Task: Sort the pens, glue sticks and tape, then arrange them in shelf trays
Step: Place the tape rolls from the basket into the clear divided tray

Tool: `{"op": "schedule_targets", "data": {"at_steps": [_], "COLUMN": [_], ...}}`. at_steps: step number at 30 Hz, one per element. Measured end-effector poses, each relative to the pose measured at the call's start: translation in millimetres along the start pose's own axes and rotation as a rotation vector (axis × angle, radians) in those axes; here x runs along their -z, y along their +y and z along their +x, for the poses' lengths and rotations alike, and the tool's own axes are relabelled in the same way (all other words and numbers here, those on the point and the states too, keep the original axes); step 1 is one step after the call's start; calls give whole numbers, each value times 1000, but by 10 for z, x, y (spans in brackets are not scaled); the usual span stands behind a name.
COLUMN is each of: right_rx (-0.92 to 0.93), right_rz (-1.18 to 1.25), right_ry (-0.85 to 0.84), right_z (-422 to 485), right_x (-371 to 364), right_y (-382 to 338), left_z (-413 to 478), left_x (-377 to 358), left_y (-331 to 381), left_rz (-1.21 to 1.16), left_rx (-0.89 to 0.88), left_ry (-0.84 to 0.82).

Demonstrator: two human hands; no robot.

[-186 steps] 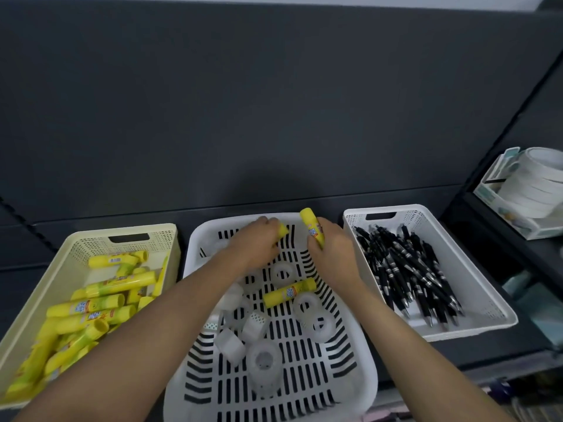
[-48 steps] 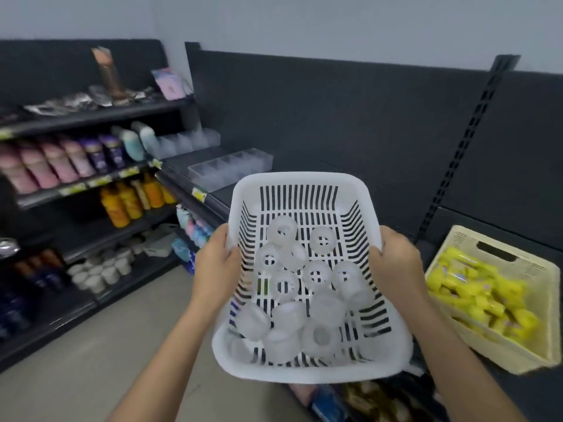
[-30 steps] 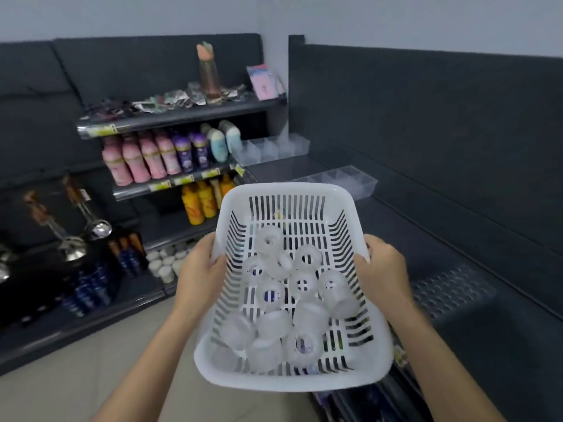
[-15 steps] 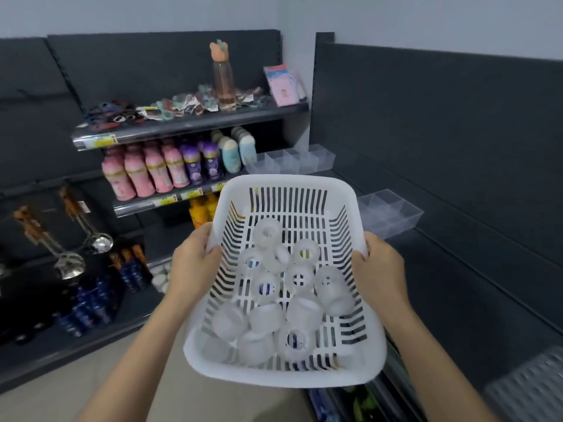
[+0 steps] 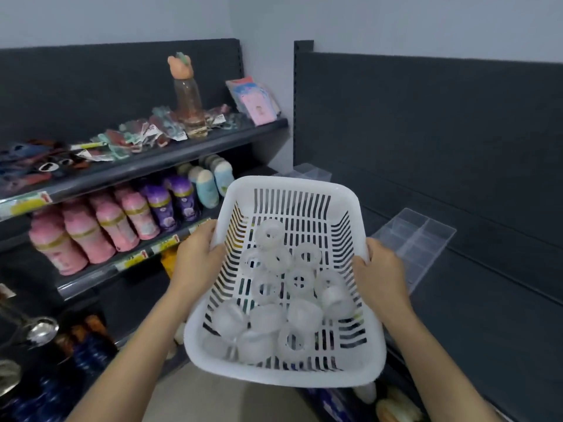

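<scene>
The person is holding the white basket [image 5: 291, 184] in the air, the left hand [image 5: 198, 257] and right hand [image 5: 382, 269] each curling fingers over a side rim. The tape rolls [image 5: 300, 281] are lying loose inside the basket. A clear tray [image 5: 416, 239] is sitting just right of the basket. Tipping the basket too sharply risks the rolls sliding out and bouncing past that tray.

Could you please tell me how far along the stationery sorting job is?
Done: the white slotted plastic basket holds only clear tape rolls, so the tape looks sorted. In hand: the left hand and right hand grip its side rims, carrying it in the air. Left: no roll is yet in the clear divided plastic tray on the dark shelf; pens and glue sticks are out of view.
</scene>
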State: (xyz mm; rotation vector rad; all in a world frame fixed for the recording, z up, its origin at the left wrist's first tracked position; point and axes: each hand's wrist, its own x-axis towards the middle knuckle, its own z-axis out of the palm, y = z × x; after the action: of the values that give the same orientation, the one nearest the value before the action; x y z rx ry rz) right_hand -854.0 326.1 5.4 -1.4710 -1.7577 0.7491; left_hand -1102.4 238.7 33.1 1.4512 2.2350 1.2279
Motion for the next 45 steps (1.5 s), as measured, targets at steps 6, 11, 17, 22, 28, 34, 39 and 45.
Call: {"op": "schedule_targets", "data": {"at_steps": [6, 11, 17, 22, 28, 34, 39, 45], "right_rx": [-69, -146, -189, -234, -328, -407, -500, -611], "right_rz": [-104, -103, -137, -212, -266, -314, -397, -428], "right_ry": [65, 141, 211, 219, 203, 235, 263, 313], "right_z": [170, 492, 1033, 1409, 1635, 1734, 1765, 1846], "right_x": [-365, -443, -474, -522, -551, -462, -445, -580], "right_y": [-190, -168, 6, 170, 379, 472, 510, 463], "left_z": [655, 1238, 1847, 2293, 2680, 2926, 3189, 3444], "left_x": [30, -185, -606, -930, -1402, -1870, -2147, -2345], "left_y": [-208, -265, -194, -123, -23, -24, 16, -7], "left_rz": [-52, -61, -98, -73, -72, -46, 33, 148], "left_rx": [-64, -123, -166, -217, -217, -281, -406, -525], "left_ry": [-95, -208, -271, -337, -416, -548, -674, -739]}}
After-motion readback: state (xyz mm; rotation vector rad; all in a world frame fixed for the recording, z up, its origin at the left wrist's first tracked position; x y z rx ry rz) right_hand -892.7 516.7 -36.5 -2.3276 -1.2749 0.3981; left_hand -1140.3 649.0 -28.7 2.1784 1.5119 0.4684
